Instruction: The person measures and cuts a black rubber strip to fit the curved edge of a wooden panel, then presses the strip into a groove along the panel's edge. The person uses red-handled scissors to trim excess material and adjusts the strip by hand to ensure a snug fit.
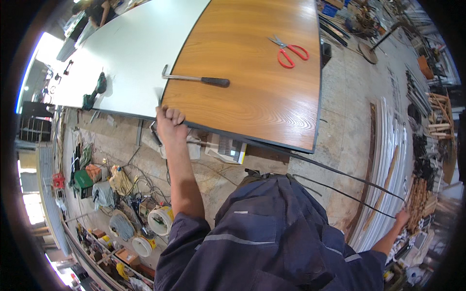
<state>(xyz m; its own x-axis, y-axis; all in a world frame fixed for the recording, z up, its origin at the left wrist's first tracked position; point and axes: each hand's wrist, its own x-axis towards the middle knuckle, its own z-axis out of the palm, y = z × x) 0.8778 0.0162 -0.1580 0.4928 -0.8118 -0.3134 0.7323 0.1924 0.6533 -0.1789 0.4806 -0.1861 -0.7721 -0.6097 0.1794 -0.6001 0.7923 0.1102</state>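
My left hand point(171, 119) is closed at the near edge of a wood-grain board point(252, 102), where it meets a white panel point(131, 43). A short, thin dark piece sticks up beside its thumb; what the fingers hold is hidden. Far out to the right, my right hand point(402, 217) is closed on a long black strip point(349, 173), which stretches from near the board's front edge. A second black length runs below it to the same hand. On the board lie red-handled scissors point(291, 50) and a hooked metal tool point(204, 80) with a black handle, its hook over the white panel.
A green power drill point(95, 91) stands on the white panel. Cables, buckets point(159, 220) and a green case point(83, 179) crowd the floor at left. Long white profiles point(383, 174) lie at right, near a round-based stand point(368, 53). Another person point(99, 10) is at the far left.
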